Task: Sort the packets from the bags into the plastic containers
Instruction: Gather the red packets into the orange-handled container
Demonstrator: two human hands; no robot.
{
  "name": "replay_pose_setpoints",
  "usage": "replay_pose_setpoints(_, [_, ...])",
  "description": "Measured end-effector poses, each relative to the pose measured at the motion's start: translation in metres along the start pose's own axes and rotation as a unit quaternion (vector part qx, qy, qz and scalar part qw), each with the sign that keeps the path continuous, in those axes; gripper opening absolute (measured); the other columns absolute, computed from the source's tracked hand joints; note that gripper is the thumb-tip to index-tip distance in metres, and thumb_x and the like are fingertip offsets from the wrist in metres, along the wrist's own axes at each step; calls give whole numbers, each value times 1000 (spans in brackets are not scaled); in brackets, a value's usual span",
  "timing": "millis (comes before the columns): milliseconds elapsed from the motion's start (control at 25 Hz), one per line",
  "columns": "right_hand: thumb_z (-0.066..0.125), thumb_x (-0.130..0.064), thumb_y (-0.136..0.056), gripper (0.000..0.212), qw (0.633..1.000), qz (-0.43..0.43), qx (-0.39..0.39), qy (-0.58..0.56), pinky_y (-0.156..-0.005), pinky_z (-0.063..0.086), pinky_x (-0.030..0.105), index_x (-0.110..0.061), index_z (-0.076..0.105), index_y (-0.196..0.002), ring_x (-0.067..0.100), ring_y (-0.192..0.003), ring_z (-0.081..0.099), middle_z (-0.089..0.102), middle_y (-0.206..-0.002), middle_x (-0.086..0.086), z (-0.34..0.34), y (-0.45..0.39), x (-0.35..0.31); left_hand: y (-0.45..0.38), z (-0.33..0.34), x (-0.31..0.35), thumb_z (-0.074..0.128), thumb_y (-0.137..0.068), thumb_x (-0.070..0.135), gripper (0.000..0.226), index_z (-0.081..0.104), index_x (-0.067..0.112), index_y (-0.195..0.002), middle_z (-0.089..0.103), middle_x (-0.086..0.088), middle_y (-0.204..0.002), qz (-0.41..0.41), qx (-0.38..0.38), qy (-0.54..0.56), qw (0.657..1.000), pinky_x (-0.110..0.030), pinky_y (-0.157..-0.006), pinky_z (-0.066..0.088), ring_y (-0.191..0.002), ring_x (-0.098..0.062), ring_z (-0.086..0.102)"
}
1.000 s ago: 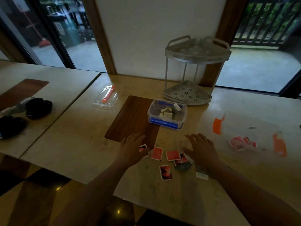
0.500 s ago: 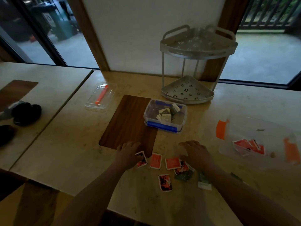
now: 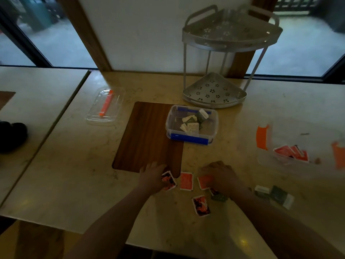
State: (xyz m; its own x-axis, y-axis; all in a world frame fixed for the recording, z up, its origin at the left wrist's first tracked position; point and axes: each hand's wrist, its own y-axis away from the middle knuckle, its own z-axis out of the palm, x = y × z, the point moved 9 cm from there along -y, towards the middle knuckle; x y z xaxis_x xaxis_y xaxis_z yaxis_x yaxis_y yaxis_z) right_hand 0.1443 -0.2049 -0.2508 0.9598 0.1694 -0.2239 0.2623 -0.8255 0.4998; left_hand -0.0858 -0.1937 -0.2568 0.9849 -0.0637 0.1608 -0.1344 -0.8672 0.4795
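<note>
Your right hand (image 3: 221,176) is lying over a red packet (image 3: 204,182) near the bottom middle of the frame, and it is hiding its own fingertips, so you cannot tell if it is pinching that packet or just pressing on it. Your left hand (image 3: 152,176) is curling its fingers onto another red packet (image 3: 169,180) just left of it, holding its edge. More red packets (image 3: 186,180) are lying between and below your hands, and green packets (image 3: 275,196) are sitting at the lower right. The right side is blurry, so the clear bag (image 3: 291,154) with orange marks is hard to make out. The blue container (image 3: 192,126) with green and white packets is sitting in the middle. Since a moment ago, both hands are reaching lower onto the packets, and the green packets are showing more.
</note>
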Motion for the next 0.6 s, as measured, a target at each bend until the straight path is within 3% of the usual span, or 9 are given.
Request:
replay_pose_setpoints(200, [51, -40, -91, 47, 999, 5, 23, 47, -102, 34, 40, -32, 44, -136, 23, -128, 35, 45, -140, 0, 2, 2, -12, 0, 5, 1, 64, -81, 52, 65, 40, 33, -139, 43, -1, -139, 11, 12, -9, 1000, -45, -105, 29, -130, -24, 40])
replay_pose_setpoints(360, [68, -29, -81, 66, 996, 11, 9, 85, -104, 35, 42, -24, 38, -140, 28, -128, 35, 40, -139, 4, 4, 8, -16, -3, 7, 5, 65, -81, 50, 60, 43, 31, -133, 49, 0, -133, 18, 11, -10, 1000, -44, -102, 31, -126, -24, 44])
replay_pose_setpoints(600, [67, -30, -81, 46, 997, 29, 23, 72, -95, 38, 40, -29, 52, -125, 24, -118, 41, 48, -127, 1, 3, 8, -17, -7, 9, 16, 60, -88, 35, 37, 51, 26, -122, 50, -2, -124, 64, -1, 22, 998, -41, -96, 39, -119, -25, 47])
